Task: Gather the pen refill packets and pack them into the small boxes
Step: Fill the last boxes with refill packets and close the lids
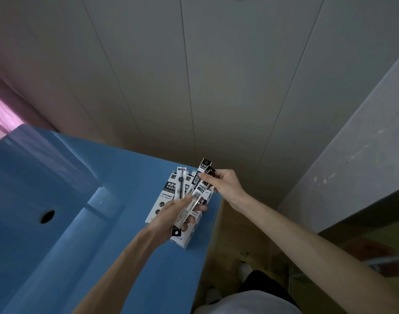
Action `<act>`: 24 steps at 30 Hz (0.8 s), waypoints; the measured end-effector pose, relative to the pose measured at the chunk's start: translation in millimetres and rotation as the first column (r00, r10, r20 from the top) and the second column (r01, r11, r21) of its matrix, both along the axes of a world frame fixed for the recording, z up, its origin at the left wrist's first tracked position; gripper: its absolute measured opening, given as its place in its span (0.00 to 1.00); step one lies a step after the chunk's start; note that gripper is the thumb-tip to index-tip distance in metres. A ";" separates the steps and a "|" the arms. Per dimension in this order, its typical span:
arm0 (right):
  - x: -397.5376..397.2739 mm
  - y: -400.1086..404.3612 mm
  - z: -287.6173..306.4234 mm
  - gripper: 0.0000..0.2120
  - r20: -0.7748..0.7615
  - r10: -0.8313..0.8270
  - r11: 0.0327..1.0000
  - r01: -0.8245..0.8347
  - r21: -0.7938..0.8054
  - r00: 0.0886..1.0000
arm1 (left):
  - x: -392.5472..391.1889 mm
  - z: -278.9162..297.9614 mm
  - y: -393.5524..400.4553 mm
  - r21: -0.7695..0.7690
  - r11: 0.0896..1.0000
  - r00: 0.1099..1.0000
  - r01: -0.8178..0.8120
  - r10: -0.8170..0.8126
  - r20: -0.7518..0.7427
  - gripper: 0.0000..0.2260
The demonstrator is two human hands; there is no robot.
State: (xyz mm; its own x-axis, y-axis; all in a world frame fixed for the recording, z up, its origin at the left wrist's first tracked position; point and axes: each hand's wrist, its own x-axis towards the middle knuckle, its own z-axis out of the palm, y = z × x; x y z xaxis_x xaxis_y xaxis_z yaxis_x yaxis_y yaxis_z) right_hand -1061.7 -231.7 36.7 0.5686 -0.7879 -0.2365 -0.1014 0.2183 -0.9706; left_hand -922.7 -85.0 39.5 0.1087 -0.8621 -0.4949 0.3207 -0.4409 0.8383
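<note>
Several small white and black boxes (162, 197) lie side by side on the blue table (58, 245) near its right edge. My left hand (171, 214) hovers over them and grips a bundle of long clear pen refill packets (186, 209) with black header cards. My right hand (223, 182) is just beyond, at the table's edge, pinching the black upper ends of a few more refill packets (204, 171) that stand up out of the boxes. My hands hide parts of the boxes.
The blue table has a raised shelf at the left and a round cable hole (47, 216). A panelled wall stands behind. To the right are a brown floor, a grey slab (352, 166) and my feet (243, 269).
</note>
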 end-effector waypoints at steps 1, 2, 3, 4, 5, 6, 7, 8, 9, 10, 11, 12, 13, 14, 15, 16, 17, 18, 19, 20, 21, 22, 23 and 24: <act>0.2 -0.5 -0.9 0.09 -0.007 -0.023 1.000 0.023 0.002 1.000 | 0.3 -0.1 -1.0 -0.006 1.000 1.000 -0.002 0.002 0.006 0.19; 0.3 -1.1 -1.5 0.10 -0.008 -0.041 0.999 0.041 0.003 0.999 | 0.3 0.9 -2.1 -0.009 1.000 1.000 -0.005 0.005 0.009 0.19; 0.1 -1.8 -1.2 0.10 -0.008 -0.056 0.998 0.056 -0.003 0.998 | 0.6 0.7 -3.6 -0.008 1.000 1.000 -0.008 0.008 0.017 0.18; -1.0 -3.4 -0.4 0.11 -0.003 -0.074 0.997 0.073 -0.012 0.997 | 1.1 -0.3 -5.3 0.002 1.000 0.999 -0.018 0.018 0.040 0.18; -2.8 -6.0 0.9 0.11 0.007 -0.097 0.995 0.097 -0.016 0.995 | 0.8 -0.8 -7.0 0.023 0.999 0.996 -0.046 0.044 0.082 0.18; -5.1 -9.6 2.5 0.10 0.018 -0.124 0.992 0.124 -0.018 0.992 | 0.6 -2.8 -8.9 0.050 0.994 0.986 -0.100 0.092 0.143 0.18; -8.1 -14.0 5.1 0.10 0.027 -0.155 0.988 0.155 -0.019 0.988 | 0.4 -5.9 -10.7 0.070 0.983 0.966 -0.172 0.154 0.209 0.18; -12.1 -18.7 8.1 0.09 0.037 -0.188 0.982 0.189 -0.025 0.982 | 0.5 -9.6 -12.8 0.071 0.967 0.934 -0.245 0.216 0.284 0.18; -16.4 -23.7 10.5 0.08 0.046 -0.224 0.974 0.225 -0.028 0.974 | 0.5 -13.5 -14.8 0.044 0.952 0.890 -0.304 0.267 0.370 0.18; -20.8 -28.8 12.7 0.07 0.057 -0.263 0.964 0.265 -0.027 0.963 | 0.2 -16.9 -16.2 0.003 0.944 0.833 -0.329 0.289 0.472 0.17; -25.6 -34.1 14.3 0.06 0.065 -0.304 0.952 0.306 -0.023 0.950 | 0.2 -20.9 -17.2 -0.029 0.949 0.767 -0.313 0.271 0.582 0.14; -30.8 -39.5 14.9 0.05 0.066 -0.344 0.938 0.346 -0.020 0.937 | -1.1 -23.4 -17.4 -0.036 0.962 0.696 -0.271 0.221 0.683 0.12; -35.8 -44.7 15.1 0.05 0.064 -0.380 0.924 0.381 -0.013 0.923 | -3.3 -24.8 -17.6 -0.015 0.976 0.613 -0.216 0.148 0.776 0.11; -40.8 -49.6 15.1 0.06 0.060 -0.409 0.912 0.410 -0.003 0.910 | -5.9 -27.0 -18.3 0.017 0.987 0.522 -0.162 0.071 0.850 0.12; -45.2 -53.8 14.3 0.06 0.052 -0.432 0.902 0.432 0.005 0.900 | -9.3 -28.8 -19.3 0.052 0.992 0.433 -0.111 0.001 0.902 0.13; -49.0 -57.1 13.0 0.07 0.040 -0.448 0.894 0.448 0.009 0.893 | -13.0 -31.3 -21.1 0.085 0.994 0.357 -0.070 -0.055 0.932 0.15; -52.3 -59.5 11.1 0.06 0.029 -0.459 0.889 0.458 0.013 0.888 | -16.7 -33.9 -23.1 0.111 0.993 0.307 -0.037 -0.095 0.947 0.17; -55.5 -61.0 9.4 0.06 0.019 -0.468 0.884 0.468 0.018 0.883 | -19.7 -36.4 -25.0 0.129 0.992 0.266 -0.014 -0.120 0.957 0.19; -58.1 -62.2 7.5 0.05 0.011 -0.479 0.878 0.479 0.024 0.878 | -21.5 -39.1 -26.5 0.134 0.991 0.232 0.001 -0.130 0.964 0.20; -60.6 -62.9 5.7 0.05 0.004 -0.493 0.870 0.492 0.030 0.870 | -22.8 -40.6 -27.5 0.136 0.991 0.203 0.006 -0.135 0.970 0.20; -63.4 -63.7 3.7 0.04 -0.003 -0.507 0.861 0.507 0.040 0.862 | -23.4 -41.9 -28.8 0.136 0.991 0.183 0.009 -0.136 0.974 0.21; -66.1 -64.1 2.3 0.04 -0.010 -0.524 0.850 0.524 0.055 0.852 | -24.1 -41.7 -29.6 0.141 0.990 0.168 0.012 -0.141 0.976 0.21; -68.4 -64.3 0.6 0.04 -0.018 -0.541 0.838 0.541 0.077 0.841 | -24.7 -40.7 -30.3 0.144 0.989 0.156 0.017 -0.145 0.977 0.22; -70.3 -64.2 -1.4 0.04 -0.026 -0.556 0.826 0.555 0.099 0.831 | -24.9 -39.6 -30.7 0.151 0.988 0.145 0.023 -0.153 0.978 0.23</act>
State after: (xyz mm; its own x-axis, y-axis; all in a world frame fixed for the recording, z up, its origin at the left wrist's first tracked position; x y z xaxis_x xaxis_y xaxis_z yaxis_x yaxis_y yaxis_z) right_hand -1132.1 -295.9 35.3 0.0428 -0.9435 -0.3285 0.0697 0.3308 -0.9411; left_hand -947.5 -115.7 -0.1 0.4855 -0.8688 -0.0970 -0.7929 -0.4843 0.3697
